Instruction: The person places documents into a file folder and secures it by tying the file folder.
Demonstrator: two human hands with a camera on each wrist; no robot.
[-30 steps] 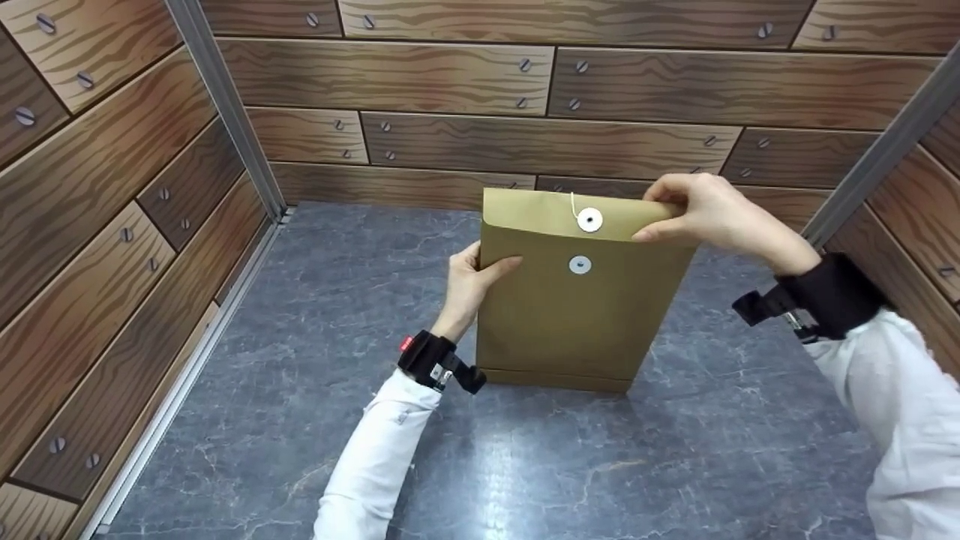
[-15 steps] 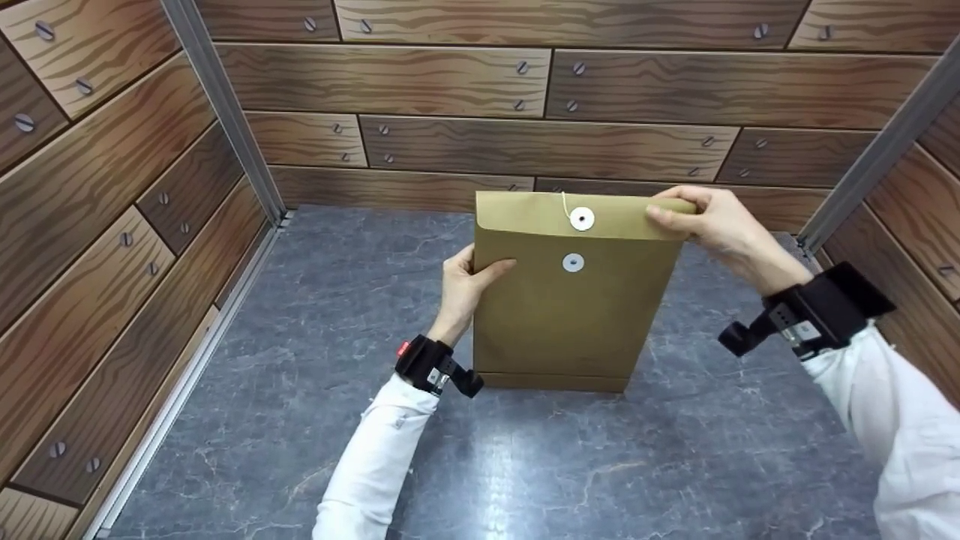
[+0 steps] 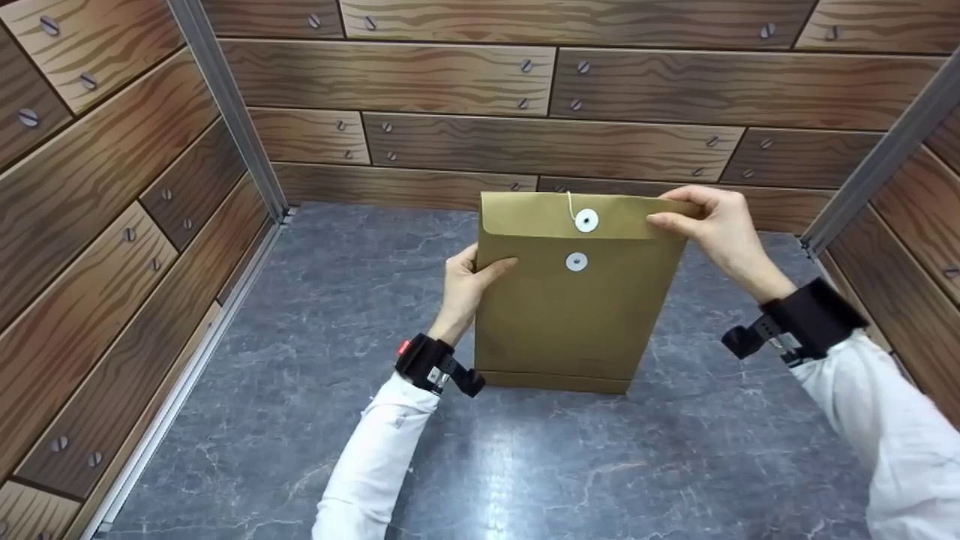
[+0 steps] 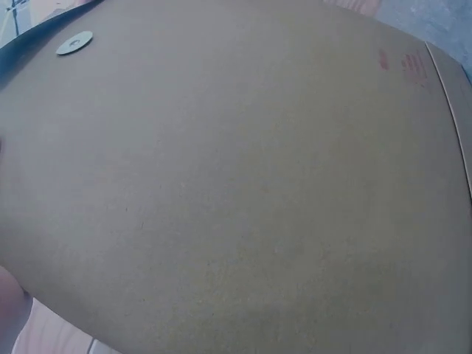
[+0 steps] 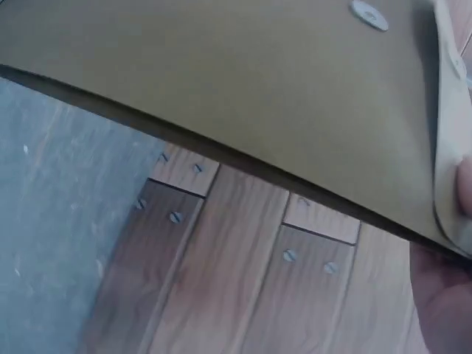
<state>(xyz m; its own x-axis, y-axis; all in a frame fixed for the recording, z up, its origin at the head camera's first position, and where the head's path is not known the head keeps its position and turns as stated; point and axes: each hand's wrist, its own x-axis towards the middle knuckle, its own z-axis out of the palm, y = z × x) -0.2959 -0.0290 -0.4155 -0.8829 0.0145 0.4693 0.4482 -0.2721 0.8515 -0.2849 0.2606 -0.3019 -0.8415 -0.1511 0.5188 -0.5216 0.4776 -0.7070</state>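
Observation:
A brown paper document envelope point(image 3: 562, 315) stands upright on the grey floor, its top flap point(image 3: 532, 214) folded down over the front. One white button point(image 3: 586, 220) with a short string sits on the flap, and a second white button point(image 3: 577, 262) is on the body just below. My left hand point(image 3: 465, 289) grips the left edge, thumb across the front. At the top right corner my right hand point(image 3: 716, 225) pinches the flap between thumb and fingers. The left wrist view is mostly filled by the envelope front point(image 4: 236, 177); in the right wrist view the flap point(image 5: 450, 147) lifts slightly off the body.
Dark grey marbled floor point(image 3: 300, 420) surrounds the envelope. Wood-plank patterned walls point(image 3: 450, 142) rise at the back and both sides, with metal corner posts point(image 3: 232, 105) at left and right.
My right hand has shifted outward along the flap to its right corner and lowered slightly. My left hand keeps its grip on the left edge, nearly still.

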